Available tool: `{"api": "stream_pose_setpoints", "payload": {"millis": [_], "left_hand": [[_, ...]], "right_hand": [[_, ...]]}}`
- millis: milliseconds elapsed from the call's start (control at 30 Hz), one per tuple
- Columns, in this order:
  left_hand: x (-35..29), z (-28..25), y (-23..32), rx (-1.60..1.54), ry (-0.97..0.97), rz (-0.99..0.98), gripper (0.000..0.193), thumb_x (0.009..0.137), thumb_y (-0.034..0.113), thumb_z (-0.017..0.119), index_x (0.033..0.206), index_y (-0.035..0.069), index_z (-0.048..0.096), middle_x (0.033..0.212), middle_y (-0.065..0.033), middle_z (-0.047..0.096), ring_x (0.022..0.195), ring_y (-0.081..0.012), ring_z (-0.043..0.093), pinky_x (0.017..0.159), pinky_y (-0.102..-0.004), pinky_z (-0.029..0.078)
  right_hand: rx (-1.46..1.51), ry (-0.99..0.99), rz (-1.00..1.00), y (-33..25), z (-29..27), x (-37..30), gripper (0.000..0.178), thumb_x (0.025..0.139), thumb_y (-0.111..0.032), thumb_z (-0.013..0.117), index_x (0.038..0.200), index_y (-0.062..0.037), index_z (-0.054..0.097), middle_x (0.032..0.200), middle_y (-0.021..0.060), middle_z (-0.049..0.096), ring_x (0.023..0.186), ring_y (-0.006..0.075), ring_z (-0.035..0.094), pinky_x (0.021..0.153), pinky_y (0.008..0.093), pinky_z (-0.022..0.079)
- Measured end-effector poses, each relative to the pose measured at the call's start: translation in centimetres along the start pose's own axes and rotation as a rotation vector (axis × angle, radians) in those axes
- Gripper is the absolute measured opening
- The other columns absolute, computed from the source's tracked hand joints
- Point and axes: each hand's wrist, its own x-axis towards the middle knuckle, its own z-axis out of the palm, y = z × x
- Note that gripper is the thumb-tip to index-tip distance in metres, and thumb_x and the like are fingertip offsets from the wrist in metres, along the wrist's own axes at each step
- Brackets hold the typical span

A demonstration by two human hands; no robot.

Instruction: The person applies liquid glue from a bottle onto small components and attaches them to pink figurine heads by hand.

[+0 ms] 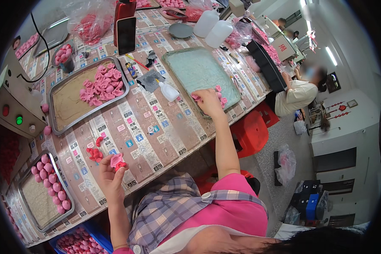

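Note:
My left hand is raised over the near table edge. Its thumb and fingers pinch a small pink ruffled piece with a red part. Several red curved pieces lie on the table just beyond it. My right hand reaches over the near end of a tray lined in pale green. Its fingers are closed on a pink piece, mostly covered by the hand. Beside these fingers, a few other pink pieces sit near the tray's right corner.
A metal tray holds a heap of pink ruffled pieces. Another tray holds pink balls. A white squeeze bottle, a phone and white jugs stand about. A co-worker sits at the right.

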Motion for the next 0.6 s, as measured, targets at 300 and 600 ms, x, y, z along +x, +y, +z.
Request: {"api": "stream_pose_setpoints", "payload": {"millis": [300,600], "left_hand": [[-0.5,0.3,-0.2,0.029,0.042,-0.031,0.041,0.075,0.0,0.059,0.113,-0.001,0.043,0.103,-0.0121,0.056,0.085,-0.0171,0.058,0.078,-0.0285,0.047],[-0.6,0.8,0.2,-0.006,0.013,-0.073,0.044,0.075,0.001,0.059,0.116,-0.002,0.043,0.105,-0.0139,0.056,0.083,-0.0161,0.058,0.076,-0.0277,0.046]], "right_hand": [[0.72,0.128,0.348,-7.1,-1.8,-0.4,0.016,0.076,-0.013,0.063,0.088,-0.0036,0.062,0.082,0.0041,0.064,0.076,0.0111,0.058,0.064,0.0241,0.043],[0.918,-0.226,0.175,-17.2,3.5,-5.7,0.019,0.073,-0.014,0.066,0.089,-0.0039,0.062,0.072,0.0032,0.059,0.072,0.013,0.053,0.067,0.0256,0.041]]}}
